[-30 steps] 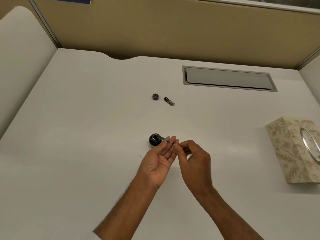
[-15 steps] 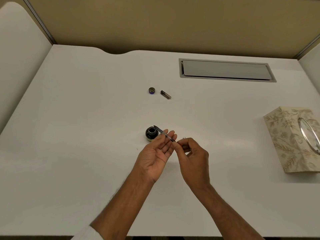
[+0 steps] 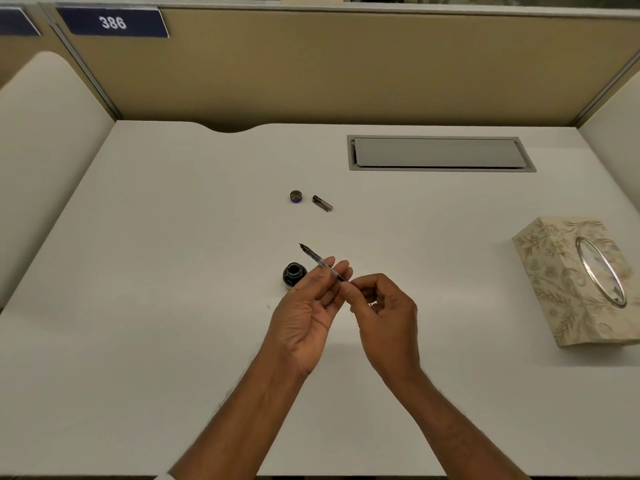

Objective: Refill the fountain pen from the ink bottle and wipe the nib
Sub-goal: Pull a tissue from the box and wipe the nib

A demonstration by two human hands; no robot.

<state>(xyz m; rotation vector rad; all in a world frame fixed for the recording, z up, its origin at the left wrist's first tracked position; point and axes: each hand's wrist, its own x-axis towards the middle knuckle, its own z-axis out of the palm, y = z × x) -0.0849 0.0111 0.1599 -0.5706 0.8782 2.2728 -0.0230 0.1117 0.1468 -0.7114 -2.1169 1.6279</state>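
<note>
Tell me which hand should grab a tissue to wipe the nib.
Probably the right hand: the tissue box sits on its side, and the left hand already supports the pen.

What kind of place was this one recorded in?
Most likely an office cubicle: a white desk enclosed by tan partitions, a numbered plate "386" on the partition, and a cable hatch set into the desktop.
</note>
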